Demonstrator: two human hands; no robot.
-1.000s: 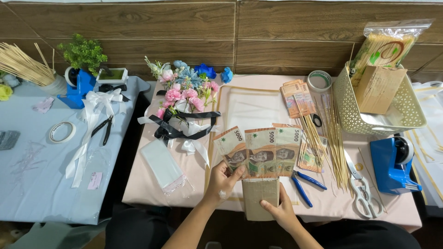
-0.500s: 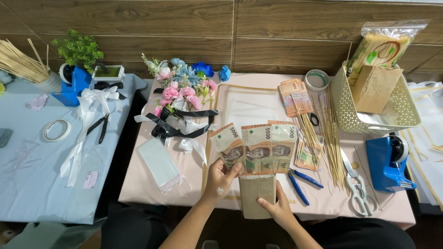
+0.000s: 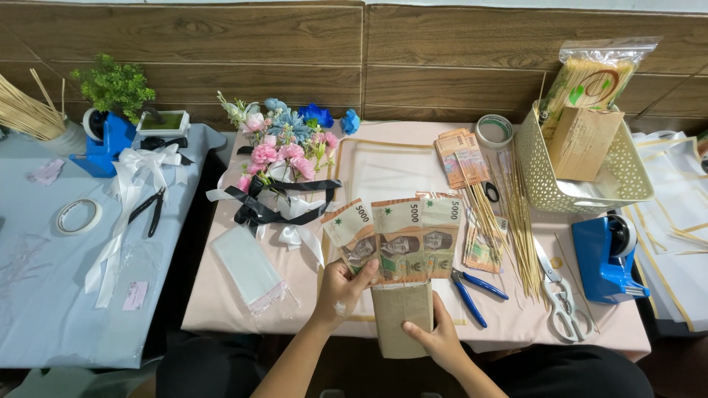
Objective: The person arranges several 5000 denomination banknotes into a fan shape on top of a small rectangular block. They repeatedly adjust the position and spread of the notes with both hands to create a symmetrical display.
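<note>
While fanned above the cardboard piece (image 3: 402, 318), banknotes (image 3: 398, 236) in left hand's (image 3: 341, 291) pinching grip, right hand (image 3: 435, 340) clasped on cardboard.

A clear plastic bag of pale yellow sticks (image 3: 590, 77), with a green-and-red printed patch, stood upright in the cream perforated plastic basket (image 3: 549, 191) at the right of the pink tabletop (image 3: 383, 158). A plain brown cardboard box (image 3: 582, 141) leaned against that bag inside the same basket. A flat clear plastic sleeve holding a pale sheet (image 3: 249, 269) lay near the front left edge. A small pink paper tag (image 3: 135, 295) lay on the neighbouring blue tabletop (image 3: 44, 324).
</note>
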